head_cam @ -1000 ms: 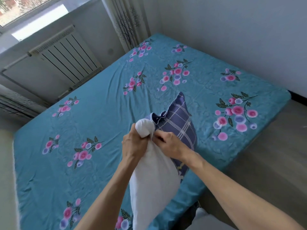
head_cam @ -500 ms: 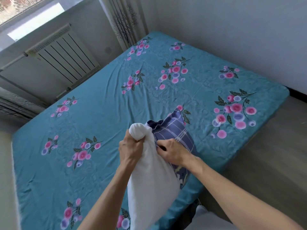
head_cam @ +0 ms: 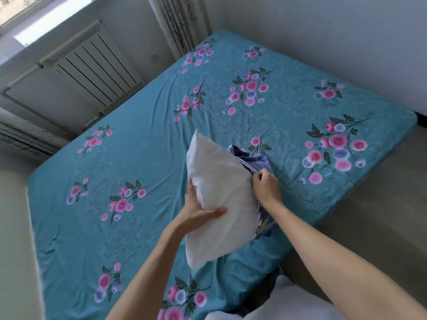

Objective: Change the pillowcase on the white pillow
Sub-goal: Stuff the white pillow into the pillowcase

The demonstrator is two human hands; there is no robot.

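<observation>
The white pillow (head_cam: pixel 219 204) is held tilted above the bed, almost wholly bare. My left hand (head_cam: pixel 198 209) grips its left side, thumb across the front and fingers behind it. A blue plaid pillowcase (head_cam: pixel 256 162) is bunched on the pillow's right edge, and a flowered part of it hangs below by my right forearm. My right hand (head_cam: pixel 265 185) pinches the bunched pillowcase fabric next to the pillow.
The bed (head_cam: pixel 143 158) carries a teal sheet with pink flowers. A white radiator (head_cam: pixel 92 65) and curtains (head_cam: pixel 180 21) stand at the far side. Grey floor (head_cam: pixel 381 204) runs along the right. Something white (head_cam: pixel 288 303) lies at the bottom edge.
The pillowcase has slid off to the right, baring most of the pillow. My left hand moved from the pillow's top corner down to its side. The pillow has swung up and spread wider.
</observation>
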